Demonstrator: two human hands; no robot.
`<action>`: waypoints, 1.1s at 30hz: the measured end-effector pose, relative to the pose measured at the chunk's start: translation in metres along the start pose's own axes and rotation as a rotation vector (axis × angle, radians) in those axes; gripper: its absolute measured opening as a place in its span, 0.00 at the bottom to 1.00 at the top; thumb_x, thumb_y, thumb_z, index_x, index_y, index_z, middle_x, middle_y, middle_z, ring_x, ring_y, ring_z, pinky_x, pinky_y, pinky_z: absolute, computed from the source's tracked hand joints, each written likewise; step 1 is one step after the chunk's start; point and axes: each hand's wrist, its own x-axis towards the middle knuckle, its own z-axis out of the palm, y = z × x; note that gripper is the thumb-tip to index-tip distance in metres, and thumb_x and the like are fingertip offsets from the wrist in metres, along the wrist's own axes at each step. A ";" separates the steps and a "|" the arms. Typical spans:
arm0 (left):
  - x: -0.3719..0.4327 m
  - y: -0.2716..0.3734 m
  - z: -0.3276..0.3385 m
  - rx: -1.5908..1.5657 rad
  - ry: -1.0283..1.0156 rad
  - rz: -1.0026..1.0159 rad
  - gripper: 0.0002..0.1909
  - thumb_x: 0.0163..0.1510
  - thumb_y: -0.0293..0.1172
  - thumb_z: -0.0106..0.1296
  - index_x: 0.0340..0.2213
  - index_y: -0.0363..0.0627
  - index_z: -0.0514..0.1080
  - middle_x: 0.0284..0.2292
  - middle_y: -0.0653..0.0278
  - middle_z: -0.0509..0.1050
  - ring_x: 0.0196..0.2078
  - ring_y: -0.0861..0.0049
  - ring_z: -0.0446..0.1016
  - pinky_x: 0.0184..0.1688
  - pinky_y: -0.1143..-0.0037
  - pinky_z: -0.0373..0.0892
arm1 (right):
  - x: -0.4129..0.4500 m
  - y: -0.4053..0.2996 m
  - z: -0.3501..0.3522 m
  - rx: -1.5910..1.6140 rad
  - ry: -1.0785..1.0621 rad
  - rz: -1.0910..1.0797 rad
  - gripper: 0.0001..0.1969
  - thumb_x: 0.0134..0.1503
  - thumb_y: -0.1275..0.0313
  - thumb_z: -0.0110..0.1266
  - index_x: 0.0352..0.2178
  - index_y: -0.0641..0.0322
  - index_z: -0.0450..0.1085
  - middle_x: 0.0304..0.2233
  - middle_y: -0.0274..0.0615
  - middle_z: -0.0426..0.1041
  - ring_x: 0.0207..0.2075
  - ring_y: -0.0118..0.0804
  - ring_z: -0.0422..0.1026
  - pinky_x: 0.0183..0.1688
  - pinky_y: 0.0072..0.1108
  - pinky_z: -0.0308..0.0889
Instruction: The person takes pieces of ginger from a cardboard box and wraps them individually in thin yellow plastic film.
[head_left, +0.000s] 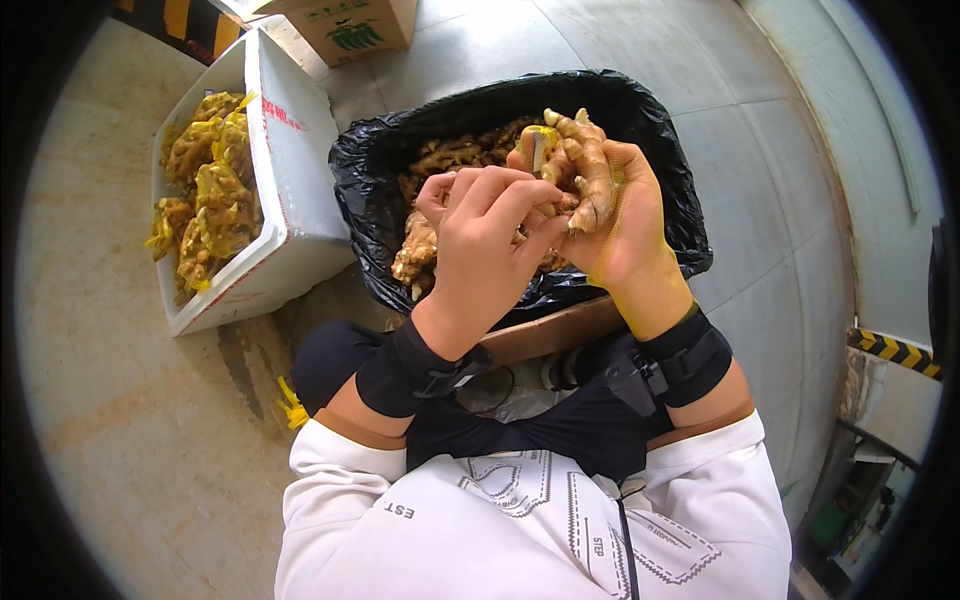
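A knobbly ginger root (589, 169) lies in my right hand (630, 232), which grips it above a box. Yellow mesh netting (649, 304) is drawn over that hand and down to the wrist. My left hand (484, 232) meets it from the left, thumb and forefinger pinched at the root's lower knobs; its other fingers are curled. Beneath both hands is a box lined with a black plastic bag (664, 150). Loose ginger (450, 156) fills part of it, some hidden behind my left hand.
On the left, a white foam box (300, 172) stands tilted, holding several yellow-netted bundles of ginger (221, 206). A printed cardboard box (360, 34) is at the back. Yellow netting (292, 405) lies beside my leg. A wall (885, 150) runs along the right.
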 end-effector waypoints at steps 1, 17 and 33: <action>0.000 0.000 -0.001 -0.018 0.030 0.036 0.13 0.45 0.34 0.69 0.34 0.53 0.79 0.34 0.71 0.76 0.40 0.72 0.73 0.52 0.66 0.56 | 0.000 -0.001 -0.001 0.000 0.002 -0.001 0.24 0.64 0.57 0.40 0.54 0.61 0.68 0.48 0.48 0.74 0.51 0.48 0.74 0.55 0.38 0.72; -0.002 -0.005 0.004 0.038 -0.090 0.168 0.08 0.45 0.33 0.70 0.30 0.53 0.81 0.41 0.73 0.79 0.45 0.72 0.73 0.56 0.64 0.51 | -0.003 -0.008 -0.016 0.076 -0.030 0.000 0.23 0.64 0.58 0.41 0.51 0.63 0.69 0.50 0.50 0.74 0.52 0.51 0.74 0.53 0.38 0.73; -0.053 -0.066 0.080 -0.504 -0.456 -1.232 0.42 0.60 0.35 0.60 0.67 0.36 0.51 0.59 0.46 0.62 0.62 0.62 0.63 0.64 0.68 0.60 | 0.004 -0.057 -0.016 -0.033 0.042 -0.080 0.17 0.64 0.61 0.51 0.44 0.63 0.72 0.31 0.34 0.72 0.29 0.25 0.67 0.31 0.18 0.63</action>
